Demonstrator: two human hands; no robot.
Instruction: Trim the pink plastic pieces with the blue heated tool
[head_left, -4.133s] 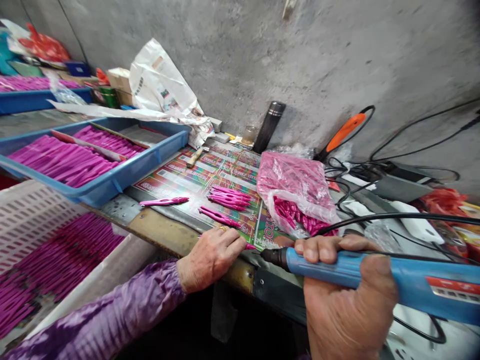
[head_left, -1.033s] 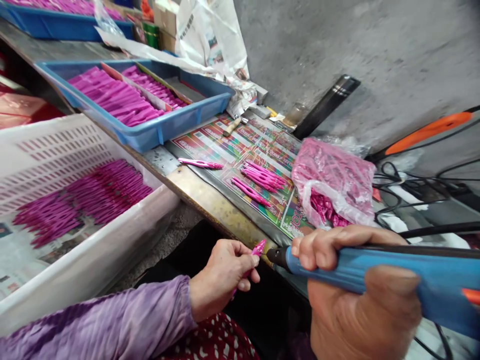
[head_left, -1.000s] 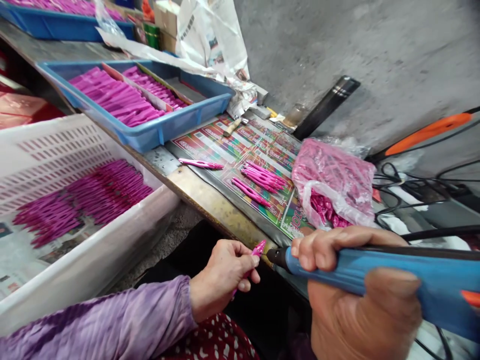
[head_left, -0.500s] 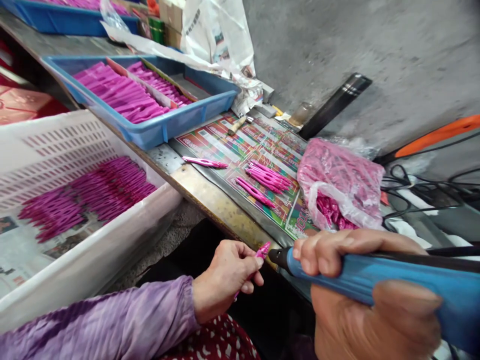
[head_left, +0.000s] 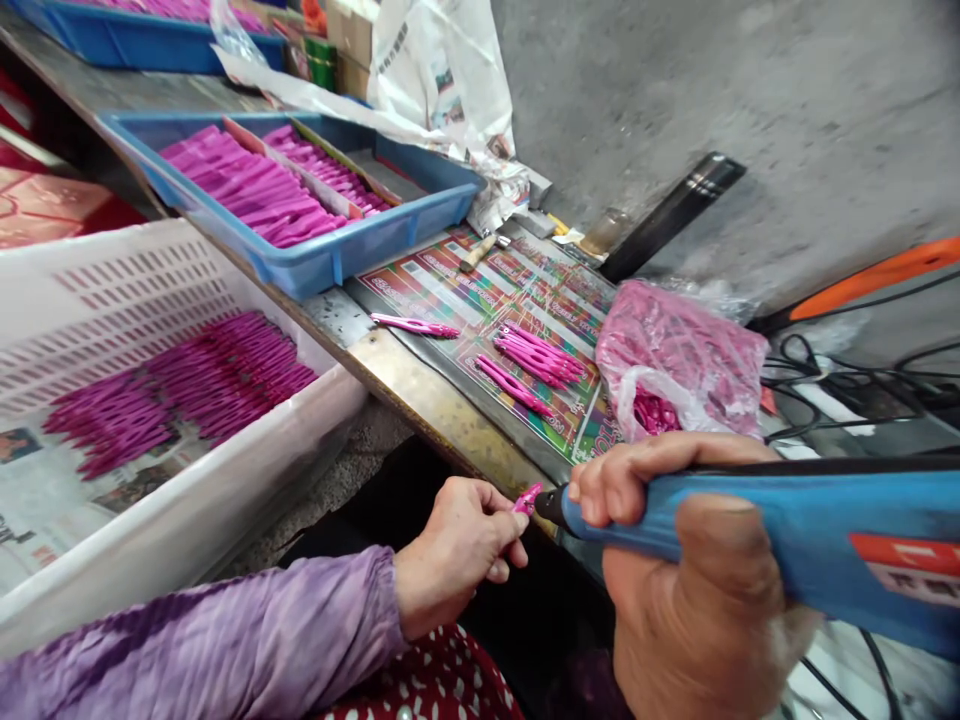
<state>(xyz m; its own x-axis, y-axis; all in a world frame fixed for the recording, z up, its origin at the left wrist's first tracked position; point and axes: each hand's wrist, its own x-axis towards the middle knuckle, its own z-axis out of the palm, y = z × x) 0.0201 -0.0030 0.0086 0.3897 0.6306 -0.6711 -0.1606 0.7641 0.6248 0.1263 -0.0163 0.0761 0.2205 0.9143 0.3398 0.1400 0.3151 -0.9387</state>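
My left hand [head_left: 469, 540] pinches a small glossy pink piece [head_left: 527, 499] between thumb and fingers, most of it hidden in the hand. Against or just beside the piece's exposed end is the black tip of a blue electric screwdriver [head_left: 810, 530]. My right hand [head_left: 697, 580] grips the screwdriver's body, fingers over the top and thumb along the near side. Beyond the hands, several slender pink pieces [head_left: 540, 355] lie bunched on a printed board [head_left: 450, 290]. One pink piece [head_left: 513, 386] lies in front of the bunch, and another [head_left: 415, 326] to the left.
A pink-filled plastic bag [head_left: 679, 345] slumps at the board's right. Behind is a blue tray [head_left: 382, 245] of pink parts; left, a white basket [head_left: 262, 470] holds rows of them. A small wooden-handled tool [head_left: 478, 254], a black tube [head_left: 675, 215] and cables [head_left: 825, 385] are also around.
My right hand and the screwdriver have shifted left and slightly up, the tip now closer to the pink piece. My left hand keeps its pinch.
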